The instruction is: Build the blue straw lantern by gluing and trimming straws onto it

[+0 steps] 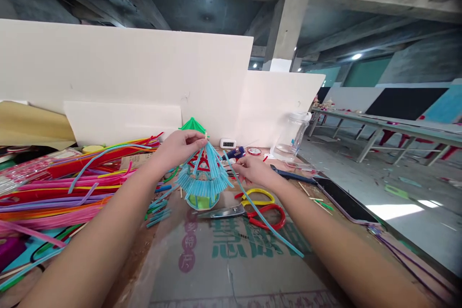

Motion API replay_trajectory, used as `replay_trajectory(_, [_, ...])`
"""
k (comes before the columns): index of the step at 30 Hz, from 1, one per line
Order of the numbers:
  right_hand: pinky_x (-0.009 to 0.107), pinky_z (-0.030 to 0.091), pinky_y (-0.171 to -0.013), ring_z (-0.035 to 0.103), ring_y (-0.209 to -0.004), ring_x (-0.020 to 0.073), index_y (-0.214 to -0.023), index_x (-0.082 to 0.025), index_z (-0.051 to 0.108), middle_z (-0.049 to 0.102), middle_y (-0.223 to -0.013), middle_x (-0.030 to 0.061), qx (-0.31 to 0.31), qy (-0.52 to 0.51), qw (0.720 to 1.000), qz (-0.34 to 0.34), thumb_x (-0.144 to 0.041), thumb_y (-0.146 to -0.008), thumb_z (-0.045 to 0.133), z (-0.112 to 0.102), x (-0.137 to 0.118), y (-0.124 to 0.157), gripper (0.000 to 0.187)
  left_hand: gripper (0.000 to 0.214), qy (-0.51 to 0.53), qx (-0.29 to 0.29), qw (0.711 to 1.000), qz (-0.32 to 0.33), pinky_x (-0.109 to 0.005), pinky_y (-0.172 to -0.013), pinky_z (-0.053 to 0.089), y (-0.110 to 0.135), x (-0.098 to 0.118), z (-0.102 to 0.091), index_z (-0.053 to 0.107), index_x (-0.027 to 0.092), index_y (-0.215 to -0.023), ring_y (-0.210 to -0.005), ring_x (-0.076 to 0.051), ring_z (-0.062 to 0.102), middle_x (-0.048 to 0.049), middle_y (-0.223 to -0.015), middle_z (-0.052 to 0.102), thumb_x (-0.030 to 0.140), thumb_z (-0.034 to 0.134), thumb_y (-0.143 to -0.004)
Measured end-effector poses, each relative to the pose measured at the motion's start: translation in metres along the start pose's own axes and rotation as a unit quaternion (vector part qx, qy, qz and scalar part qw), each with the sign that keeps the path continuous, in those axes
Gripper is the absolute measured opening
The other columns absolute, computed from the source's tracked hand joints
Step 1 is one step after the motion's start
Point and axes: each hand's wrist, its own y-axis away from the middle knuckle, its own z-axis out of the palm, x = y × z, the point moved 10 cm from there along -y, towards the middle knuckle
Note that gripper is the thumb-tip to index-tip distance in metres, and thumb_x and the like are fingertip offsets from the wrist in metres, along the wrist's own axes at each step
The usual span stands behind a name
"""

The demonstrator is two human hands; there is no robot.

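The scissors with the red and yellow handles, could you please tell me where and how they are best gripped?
Probably by the red loop and yellow loop, coming from the person's right: the blades point left, so the loops face that side. The blue strip crosses the red loop in this view, so it may need moving aside first.

Left hand point(180, 147) at the peak of the blue-roofed miniature pavilion point(205, 185), thumb and forefinger pinched together, right hand point(255, 172) just right of it, fingers curled, left forearm point(99, 224) and right forearm point(334, 240) bare, converging from either side.
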Motion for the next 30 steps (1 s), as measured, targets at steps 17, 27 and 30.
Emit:
replay_trajectory(17, [0.041,0.053,-0.084,0.061,-0.100,0.0205,-0.120,-0.016,0.055,0.059,-0.119,0.0089,0.056,0.126,0.986,0.092,-0.034,-0.091,0.056,-0.009,0.092,-0.084,0.035,0.047,-0.018,-0.019,1.000,0.012,-0.028,-0.068,0.045,-0.003,-0.006,0.001,0.070,0.016,-0.104,-0.080,-0.020,0.062,-0.0046,-0.090,0.071,0.052,0.047,-0.086])
replay_trajectory(27, [0.032,0.054,-0.072,0.066,-0.082,0.0180,-0.106,-0.011,0.061,0.068,-0.095,0.0079,0.132,0.015,0.988,0.083,-0.034,-0.088,0.060,-0.032,0.092,-0.069,0.029,0.044,0.004,-0.034,0.999,-0.007,-0.031,-0.075,0.049,-0.003,-0.009,0.003,0.068,0.018,-0.109,-0.094,-0.024,0.064,-0.0059,-0.104,0.072,0.049,0.049,-0.085])
replay_trajectory(30, [0.026,0.051,-0.057,0.066,-0.063,0.0173,-0.098,-0.010,0.061,0.070,-0.072,0.0083,0.160,-0.057,0.984,0.063,-0.034,-0.085,0.061,-0.053,0.083,-0.055,0.028,0.044,0.027,-0.055,0.998,-0.014,-0.032,-0.077,0.050,-0.002,-0.010,0.009,0.065,0.017,-0.114,-0.096,-0.024,0.064,-0.0071,-0.109,0.070,0.047,0.052,-0.084])
